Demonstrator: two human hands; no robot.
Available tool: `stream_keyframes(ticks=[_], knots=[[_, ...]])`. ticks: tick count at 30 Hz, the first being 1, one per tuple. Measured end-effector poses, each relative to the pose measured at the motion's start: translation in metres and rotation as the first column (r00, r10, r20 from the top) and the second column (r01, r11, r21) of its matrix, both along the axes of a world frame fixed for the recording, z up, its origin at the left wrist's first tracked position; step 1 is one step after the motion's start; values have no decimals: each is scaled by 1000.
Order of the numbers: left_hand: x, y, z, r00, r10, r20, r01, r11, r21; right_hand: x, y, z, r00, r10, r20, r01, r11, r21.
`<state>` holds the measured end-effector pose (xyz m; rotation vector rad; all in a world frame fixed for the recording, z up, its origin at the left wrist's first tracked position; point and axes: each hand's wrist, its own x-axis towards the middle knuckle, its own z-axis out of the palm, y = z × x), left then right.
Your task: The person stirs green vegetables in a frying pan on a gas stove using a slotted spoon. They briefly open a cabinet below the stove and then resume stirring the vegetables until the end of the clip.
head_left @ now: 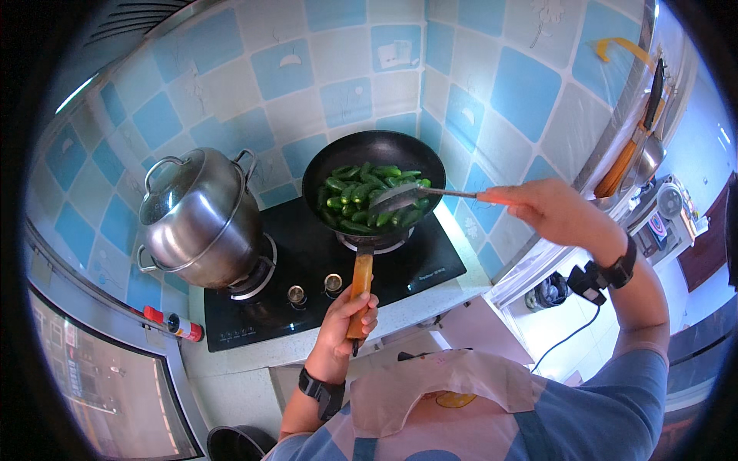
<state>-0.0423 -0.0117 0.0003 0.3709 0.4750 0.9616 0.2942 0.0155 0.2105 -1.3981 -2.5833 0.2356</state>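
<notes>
A black wok (375, 143) sits on the right burner of the black glass gas hob (323, 256), holding many green peppers (358, 192). My left hand (344, 322) is wrapped around the wok's wooden handle (362, 275), which points towards me. In my right hand (545, 210) is a metal spatula (398, 197) with an orange-brown grip. Its blade rests against the peppers at the right side of the wok and covers some of them.
A large lidded steel pot (202, 230) stands over the left burner. Two control knobs (297, 295) lie between the burners. A red-capped bottle (184, 327) is at the counter's left end. Utensils (631, 138) hang at the right; a dark bin (239, 444) is below left.
</notes>
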Motion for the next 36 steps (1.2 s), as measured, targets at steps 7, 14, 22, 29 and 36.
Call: stream_keyframes(ticks=[7,14,22,29,36], knots=[[1,1,0,1000,-3,-9,3,1000,13,-48,33,-70,958,-112,264,91,992,93],[3,0,-5,1000,26,12,-25,999,-19,-44,63,-87,967,-168,189,95,934,343],[5,2,-9,999,28,18,-28,1000,-2,-63,100,-121,961,-189,202,115,937,330],[3,2,-12,998,45,50,-46,999,3,-42,61,-85,931,-159,329,73,963,261],[4,-1,-1,1000,19,-19,-19,1000,-5,-17,-2,15,910,-220,352,92,934,345]])
